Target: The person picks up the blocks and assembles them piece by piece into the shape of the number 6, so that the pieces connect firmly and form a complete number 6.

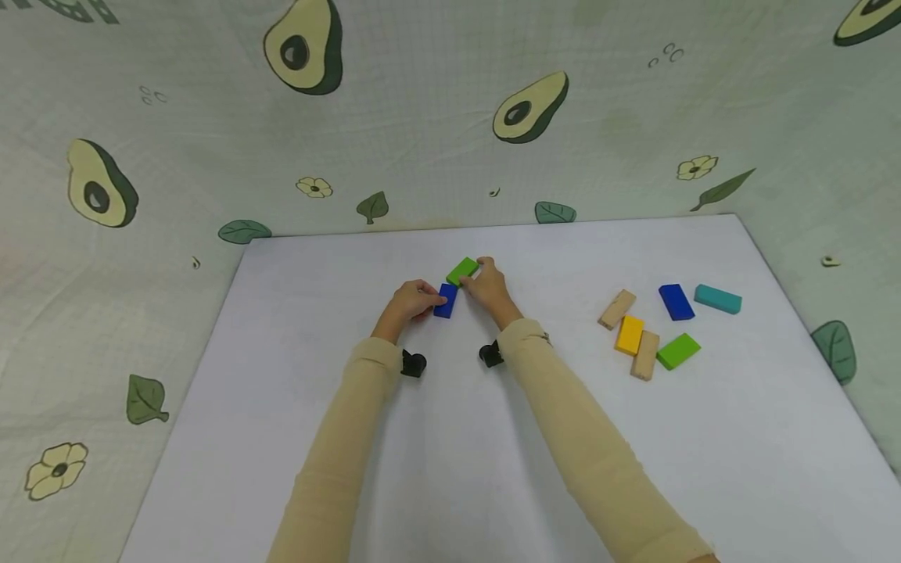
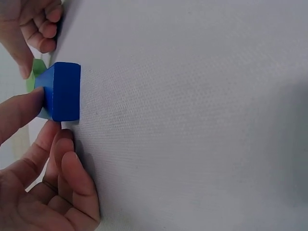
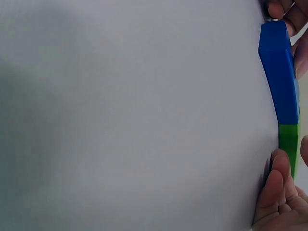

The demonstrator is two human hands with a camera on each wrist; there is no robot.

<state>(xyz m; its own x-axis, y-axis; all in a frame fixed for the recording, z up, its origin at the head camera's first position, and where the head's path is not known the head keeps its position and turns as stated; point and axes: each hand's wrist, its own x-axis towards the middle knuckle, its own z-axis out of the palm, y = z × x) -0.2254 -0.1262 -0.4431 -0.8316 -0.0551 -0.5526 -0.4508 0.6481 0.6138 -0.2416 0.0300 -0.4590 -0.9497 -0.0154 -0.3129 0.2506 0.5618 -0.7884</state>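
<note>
My left hand [image 1: 410, 301] pinches a blue block [image 1: 446, 300], its thumb on the top and a fingertip at the side. The left wrist view shows this blue block [image 2: 66, 91] lying flat on the white surface. Beyond it, my right hand [image 1: 490, 287] holds a green block [image 1: 462, 270] between thumb and index finger. The green block lies at an angle, its near end against the blue block's far end. In the right wrist view the green block [image 3: 288, 144] meets the blue one, with my right fingers [image 3: 275, 185] beside it.
To the right lie loose blocks: a blue one [image 1: 676, 302], a teal one [image 1: 718, 299], a green one [image 1: 679, 351], a yellow one [image 1: 629, 335] and two plain wooden ones, the farther [image 1: 616, 309] and the nearer [image 1: 645, 356]. A patterned cloth [image 1: 422, 117] hangs behind the white table [image 1: 296, 328].
</note>
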